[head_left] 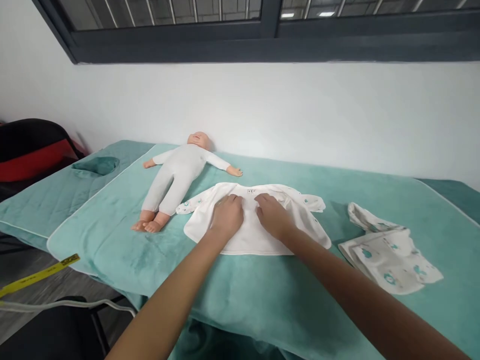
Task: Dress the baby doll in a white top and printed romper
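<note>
A white baby shirt (249, 235) lies spread out on the green cloth, its inside facing up and a small printed label near the neckline. Its sleeves, with small teal prints, reach out to both sides. My left hand (228, 216) is closed on the left part of the shirt, fingers curled into the fabric below the neckline. On the right part, my right hand (273, 215) is closed too, its fingertips pinching at the cloth. The exact grip under the fingers is partly hidden. Up and to the left, a baby doll (180, 167) in a white bodysuit lies on its back.
To the right lies a folded white garment with teal prints (393, 257). The green blanket (123, 255) covers the table against the white wall (300, 115). A black and red chair (33, 155) stands at left, with yellow tape (41, 274) and a pale cable (67, 304) nearer.
</note>
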